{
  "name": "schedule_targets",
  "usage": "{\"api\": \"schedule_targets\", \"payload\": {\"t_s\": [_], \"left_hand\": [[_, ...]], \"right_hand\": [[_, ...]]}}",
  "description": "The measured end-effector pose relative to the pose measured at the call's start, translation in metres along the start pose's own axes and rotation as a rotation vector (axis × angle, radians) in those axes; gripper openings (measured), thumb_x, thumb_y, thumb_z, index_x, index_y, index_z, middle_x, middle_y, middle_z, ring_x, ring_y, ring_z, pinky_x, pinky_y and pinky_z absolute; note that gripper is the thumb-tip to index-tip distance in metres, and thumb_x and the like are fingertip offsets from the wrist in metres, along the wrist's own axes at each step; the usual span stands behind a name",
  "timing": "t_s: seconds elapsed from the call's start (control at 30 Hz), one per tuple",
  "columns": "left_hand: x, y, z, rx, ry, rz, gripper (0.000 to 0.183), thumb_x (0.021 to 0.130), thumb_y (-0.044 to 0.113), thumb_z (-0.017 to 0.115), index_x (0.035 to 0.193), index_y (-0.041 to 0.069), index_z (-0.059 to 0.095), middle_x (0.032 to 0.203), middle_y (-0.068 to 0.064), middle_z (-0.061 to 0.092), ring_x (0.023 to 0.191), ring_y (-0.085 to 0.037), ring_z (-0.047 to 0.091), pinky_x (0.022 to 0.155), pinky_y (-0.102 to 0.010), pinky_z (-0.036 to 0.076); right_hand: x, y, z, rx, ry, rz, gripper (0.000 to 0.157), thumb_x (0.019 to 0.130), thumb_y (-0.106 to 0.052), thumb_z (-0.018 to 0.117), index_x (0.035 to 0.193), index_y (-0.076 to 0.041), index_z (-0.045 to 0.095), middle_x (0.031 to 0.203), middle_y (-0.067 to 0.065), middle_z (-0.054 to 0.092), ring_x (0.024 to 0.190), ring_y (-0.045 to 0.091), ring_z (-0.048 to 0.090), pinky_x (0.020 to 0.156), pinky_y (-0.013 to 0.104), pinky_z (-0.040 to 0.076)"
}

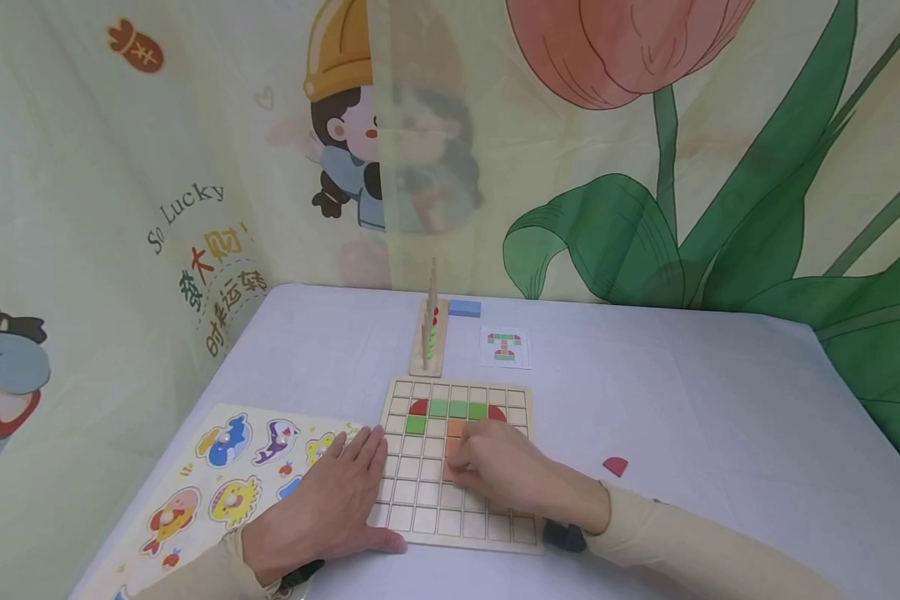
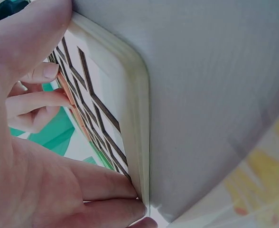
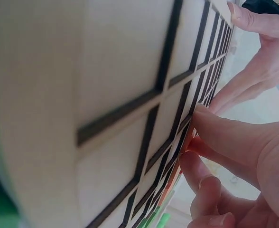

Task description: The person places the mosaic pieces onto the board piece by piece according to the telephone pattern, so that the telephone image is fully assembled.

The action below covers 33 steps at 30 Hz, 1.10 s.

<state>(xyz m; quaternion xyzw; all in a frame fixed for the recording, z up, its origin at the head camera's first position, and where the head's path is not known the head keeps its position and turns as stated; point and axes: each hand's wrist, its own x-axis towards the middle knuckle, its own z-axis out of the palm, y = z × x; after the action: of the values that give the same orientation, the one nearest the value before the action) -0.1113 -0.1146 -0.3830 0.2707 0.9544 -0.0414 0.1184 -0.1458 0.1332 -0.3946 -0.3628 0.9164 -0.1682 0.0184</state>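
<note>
A wooden grid board (image 1: 420,518) lies on the table in the head view. Along its upper rows sit red quarter-round tiles (image 1: 418,407) and green square tiles (image 1: 458,409), with orange square tiles (image 1: 456,427) in a column below. My right hand (image 1: 506,467) is over that column; its thumb and forefinger pinch an orange tile (image 3: 190,137) at the grid, partly hidden by the fingers. My left hand (image 1: 330,504) rests at the board's left side, fingers straight along the edge and thumb at the near corner.
A pattern card (image 1: 506,347) and a blue block (image 1: 464,309) lie beyond the board, beside a wooden stand with upright pegs (image 1: 435,367). One loose red quarter-round tile (image 1: 615,467) lies to the right. A sheet of sea-animal pictures (image 1: 258,458) lies under the left arm.
</note>
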Motion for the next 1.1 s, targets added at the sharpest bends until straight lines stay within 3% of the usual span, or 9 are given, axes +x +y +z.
{"api": "schedule_targets", "payload": {"t_s": [0.27, 0.4, 0.63, 0.8, 1.1], "left_hand": [[0.000, 0.000, 0.000, 0.000, -0.006, -0.006, 0.123, 0.074, 0.086, 0.063, 0.154, -0.005, 0.040, 0.164, -0.021, 0.036, 0.154, -0.035, 0.036, 0.125, -0.055, 0.030], [0.000, 0.000, 0.001, 0.002, -0.008, -0.007, 0.123, 0.074, 0.087, 0.063, 0.154, -0.004, 0.040, 0.165, -0.021, 0.036, 0.154, -0.035, 0.036, 0.125, -0.055, 0.030], [0.001, 0.000, 0.001, 0.004, -0.004, -0.001, 0.124, 0.074, 0.087, 0.063, 0.154, -0.005, 0.040, 0.164, -0.022, 0.036, 0.154, -0.036, 0.035, 0.125, -0.055, 0.030], [0.001, -0.001, 0.001, 0.001, -0.004, 0.002, 0.123, 0.075, 0.086, 0.063, 0.154, -0.006, 0.039, 0.165, -0.022, 0.035, 0.154, -0.036, 0.035, 0.125, -0.055, 0.030], [0.001, -0.002, 0.002, -0.023, 0.000, 0.005, 0.123, 0.075, 0.085, 0.064, 0.153, -0.006, 0.039, 0.164, -0.023, 0.035, 0.154, -0.037, 0.035, 0.125, -0.056, 0.030]], "right_hand": [[-0.001, 0.002, 0.003, -0.021, -0.001, 0.004, 0.003, 0.085, -0.020, 0.084, 0.086, -0.019, 0.081, 0.072, -0.010, 0.055, 0.065, 0.004, 0.042, 0.055, 0.013, 0.036], [-0.004, 0.003, 0.003, -0.003, 0.015, 0.035, 0.014, 0.088, -0.027, 0.082, 0.098, -0.019, 0.084, 0.078, -0.011, 0.063, 0.067, 0.002, 0.046, 0.057, 0.013, 0.039], [-0.028, 0.014, -0.011, 0.046, 0.069, 0.103, 0.024, 0.088, -0.023, 0.081, 0.110, -0.015, 0.082, 0.097, -0.003, 0.077, 0.081, 0.004, 0.060, 0.068, 0.017, 0.050], [-0.056, 0.027, -0.024, 0.022, 0.084, 0.229, 0.032, 0.084, -0.024, 0.084, 0.114, -0.014, 0.080, 0.093, -0.005, 0.072, 0.075, 0.002, 0.053, 0.062, 0.016, 0.045], [-0.102, 0.055, -0.037, -0.013, 0.064, 0.571, 0.037, 0.081, -0.025, 0.087, 0.116, -0.016, 0.080, 0.095, -0.007, 0.069, 0.074, 0.007, 0.052, 0.058, 0.017, 0.045]]}}
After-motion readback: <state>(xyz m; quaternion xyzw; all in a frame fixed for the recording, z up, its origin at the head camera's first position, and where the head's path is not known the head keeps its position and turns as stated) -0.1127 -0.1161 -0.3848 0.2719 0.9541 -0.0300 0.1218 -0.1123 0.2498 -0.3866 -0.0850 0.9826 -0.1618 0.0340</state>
